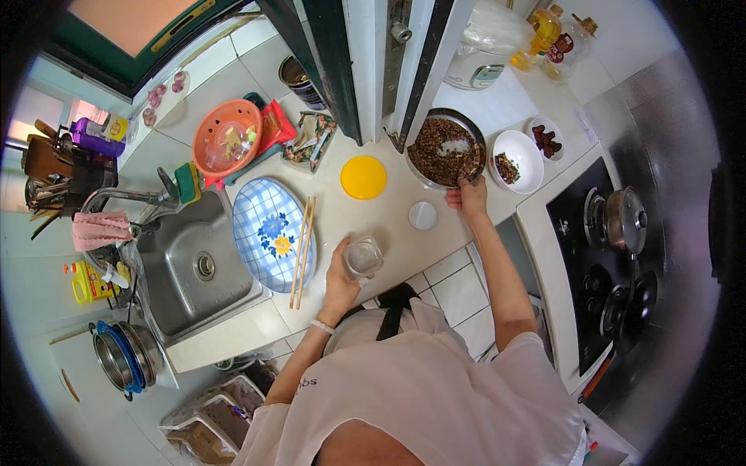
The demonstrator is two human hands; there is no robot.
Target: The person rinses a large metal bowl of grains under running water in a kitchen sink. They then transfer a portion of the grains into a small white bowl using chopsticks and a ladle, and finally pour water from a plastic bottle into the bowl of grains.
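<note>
My left hand (342, 276) grips a clear jar (363, 257) above the counter near its front edge. My right hand (471, 198) is at the near rim of a round metal pan (446, 148); its fingertips touch the dark brown granular mix inside, and whether they pinch any is too small to tell. A white, grainy patch lies on the mix. Between the hands rests a round white lid (422, 215), with a yellow lid (363, 177) farther back. Right of the pan are a white bowl (529, 160) with some dark mix and a small bowl of dark red dried fruit (546, 140).
Chopsticks (304, 253) lie across a blue checked oval plate (265, 233) beside the sink (192, 256). An orange colander (227, 137) stands behind. A window frame (370, 70) juts over the counter. The cooktop (577, 262) holds a lidded pot (623, 218) at the right.
</note>
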